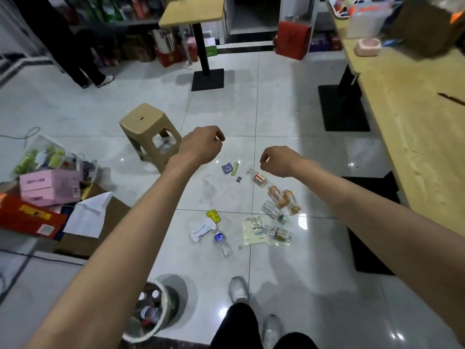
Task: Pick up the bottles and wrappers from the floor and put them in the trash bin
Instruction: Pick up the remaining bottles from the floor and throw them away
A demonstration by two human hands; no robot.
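Litter lies on the grey tile floor ahead of my feet. A clear bottle with a blue label (pixel 222 243) lies nearest, beside white paper scraps (pixel 201 230) and a yellow wrapper (pixel 213 215). Two orange-labelled bottles (pixel 283 199) and a red-labelled bottle (pixel 259 178) lie to the right, with a pale plastic wrapper (pixel 253 230) and small blue and green wrappers (pixel 231 168). The trash bin (pixel 164 302), a white mesh basket with rubbish inside, stands at the lower left under my left forearm. My left hand (pixel 201 144) and my right hand (pixel 275 161) hang curled above the litter, holding nothing.
A beige plastic stool (pixel 148 129) stands left of the litter. Boxes and cardboard (pixel 50 197) pile up at the left. A long wooden table (pixel 415 127) runs along the right on black bases. Another person's legs (pixel 83 66) stand by far shelves. A pedestal table (pixel 198 16) is beyond.
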